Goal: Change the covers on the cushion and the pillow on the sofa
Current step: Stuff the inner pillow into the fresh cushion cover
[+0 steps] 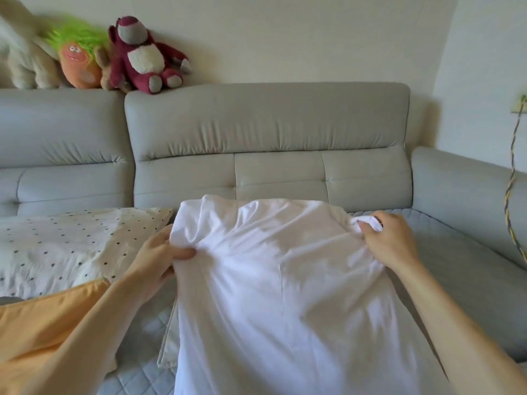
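— Where is the white cover (285,295)?
— Straight ahead over the sofa (268,124) seat, spread between the two hands.
— How do the hands hold it?
— The left hand (159,258) grips its left edge, thumb on top and fingers curled underneath. The right hand (390,243) pinches a bunched bit of the cloth at the far right corner.
— Anything beside it?
— A dotted pillow (71,243) lies just left of the left hand, an orange cover (48,323) lies beneath the left forearm, and plush toys (142,55) sit up on the sofa back
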